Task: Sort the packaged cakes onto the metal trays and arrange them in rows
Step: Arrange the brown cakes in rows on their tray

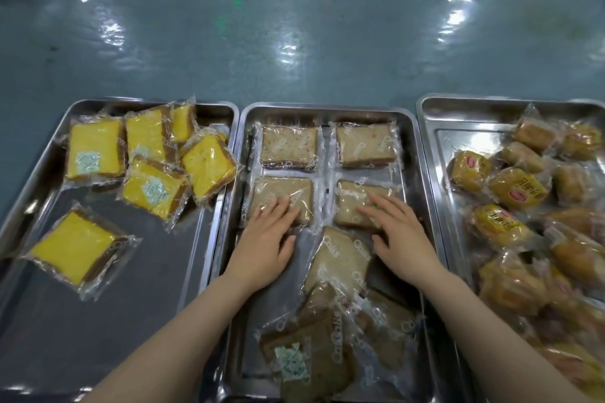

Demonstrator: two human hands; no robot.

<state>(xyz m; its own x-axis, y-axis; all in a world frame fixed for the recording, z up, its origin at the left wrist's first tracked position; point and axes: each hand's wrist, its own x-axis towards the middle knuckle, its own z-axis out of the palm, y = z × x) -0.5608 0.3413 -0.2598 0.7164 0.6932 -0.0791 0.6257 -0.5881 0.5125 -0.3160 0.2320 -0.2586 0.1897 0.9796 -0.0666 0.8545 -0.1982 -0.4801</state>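
Three metal trays stand side by side. The middle tray holds brown packaged cakes. Two lie in a far row, and two more lie in a second row. My left hand rests flat on the left cake of that second row. My right hand lies flat on the right one. Several loose brown cakes are piled at the near end. The left tray carries yellow cakes, lying unevenly.
The right tray is heaped with small golden packaged cakes. All trays sit on a shiny blue-grey table with bare surface beyond them. A light floor shows past the far edge.
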